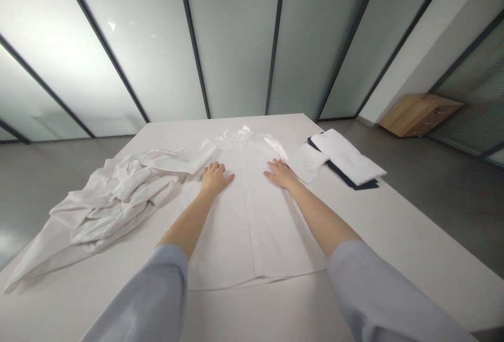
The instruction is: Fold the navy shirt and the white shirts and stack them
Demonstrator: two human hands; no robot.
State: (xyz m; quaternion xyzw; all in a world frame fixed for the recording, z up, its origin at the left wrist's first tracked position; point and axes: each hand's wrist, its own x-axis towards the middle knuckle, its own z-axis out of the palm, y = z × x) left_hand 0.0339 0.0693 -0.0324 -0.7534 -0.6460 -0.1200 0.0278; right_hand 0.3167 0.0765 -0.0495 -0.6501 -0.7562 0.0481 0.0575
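Note:
A white button shirt (252, 216) lies spread flat on the white table (413, 242), collar at the far end and hem toward me. My left hand (214, 176) rests flat on the shirt's upper left chest, fingers stretched out. My right hand (280, 173) lies flat on the upper right chest, fingers spread. Neither hand holds anything. One sleeve is folded out to the left, the other to the right.
A crumpled heap of white garments (106, 200) lies on the table to the left of the shirt. At the far right a folded white cloth (348, 161) sits on a dark folded one. A wooden cabinet (419, 113) stands on the floor beyond.

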